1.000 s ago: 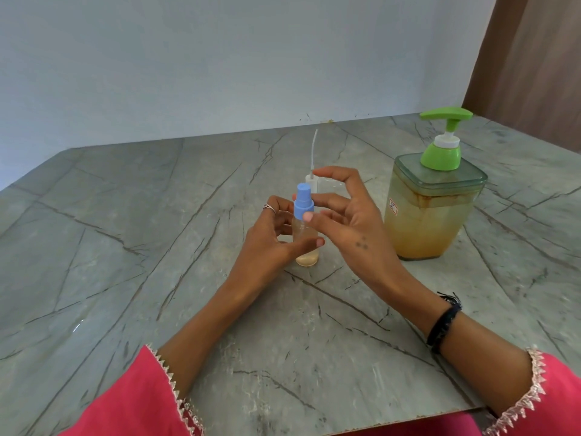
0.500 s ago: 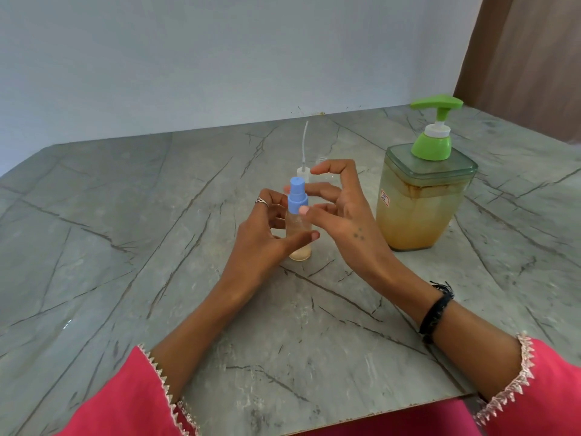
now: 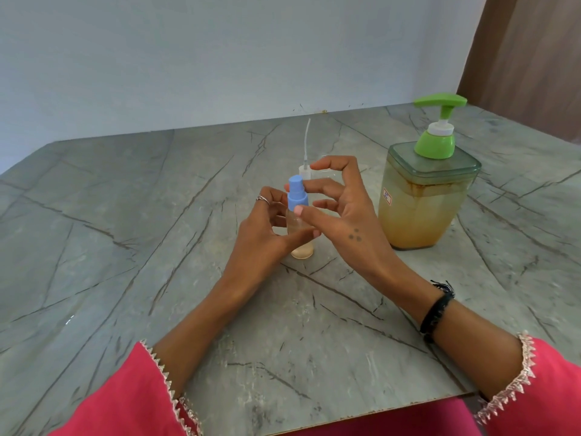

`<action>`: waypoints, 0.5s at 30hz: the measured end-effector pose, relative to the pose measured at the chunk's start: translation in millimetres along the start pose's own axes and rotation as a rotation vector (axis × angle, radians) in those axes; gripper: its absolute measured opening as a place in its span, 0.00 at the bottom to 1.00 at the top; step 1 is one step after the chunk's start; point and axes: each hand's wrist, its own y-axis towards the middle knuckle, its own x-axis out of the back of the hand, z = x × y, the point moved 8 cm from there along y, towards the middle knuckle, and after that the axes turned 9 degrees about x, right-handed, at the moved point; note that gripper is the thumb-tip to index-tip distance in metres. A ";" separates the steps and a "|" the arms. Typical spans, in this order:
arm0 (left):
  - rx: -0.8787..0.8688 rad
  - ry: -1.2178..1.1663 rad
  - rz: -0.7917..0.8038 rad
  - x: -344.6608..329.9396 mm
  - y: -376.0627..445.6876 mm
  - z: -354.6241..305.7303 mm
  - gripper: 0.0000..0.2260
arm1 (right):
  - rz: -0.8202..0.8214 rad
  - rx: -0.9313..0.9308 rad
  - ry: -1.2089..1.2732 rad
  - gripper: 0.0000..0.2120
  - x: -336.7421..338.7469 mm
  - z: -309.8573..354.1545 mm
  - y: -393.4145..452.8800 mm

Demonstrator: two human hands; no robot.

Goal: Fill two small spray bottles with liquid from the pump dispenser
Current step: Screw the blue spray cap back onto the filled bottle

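While gripping the spray bottle with left hand, right hand half-open, thumb at its blue cap; grip unchanged from before.

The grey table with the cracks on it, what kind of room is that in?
Probably a plain room at home, though I can't be sure. The grey marble-patterned tabletop stands against a bare pale wall, with a brown curtain in the corner and a green-topped pump dispenser of amber liquid.

Left hand curled, thumb extended rightward; right hand raised beside it, fingers spread and arched, forearms converging.
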 end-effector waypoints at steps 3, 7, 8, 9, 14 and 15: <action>0.004 0.015 -0.008 -0.3 -1.8 -1.5 0.20 | -0.067 -0.016 -0.004 0.24 6.4 -3.8 0.2; -0.016 0.048 -0.002 -1.6 -3.2 -4.0 0.17 | -0.105 -0.015 -0.028 0.26 10.5 -3.0 -0.5; -0.017 0.039 -0.006 -0.3 -3.2 -3.8 0.17 | -0.093 -0.017 -0.022 0.27 9.6 -2.5 -0.4; -0.015 0.027 -0.010 1.1 -2.5 -3.1 0.17 | -0.071 -0.024 -0.015 0.27 7.9 -2.4 -0.2; -0.001 0.006 -0.005 2.3 -1.8 -2.3 0.17 | 0.068 -0.039 0.010 0.25 -5.6 -2.8 0.3; 0.002 0.001 -0.004 1.8 -2.0 -2.5 0.17 | 0.070 -0.039 0.018 0.23 -6.2 -2.8 0.0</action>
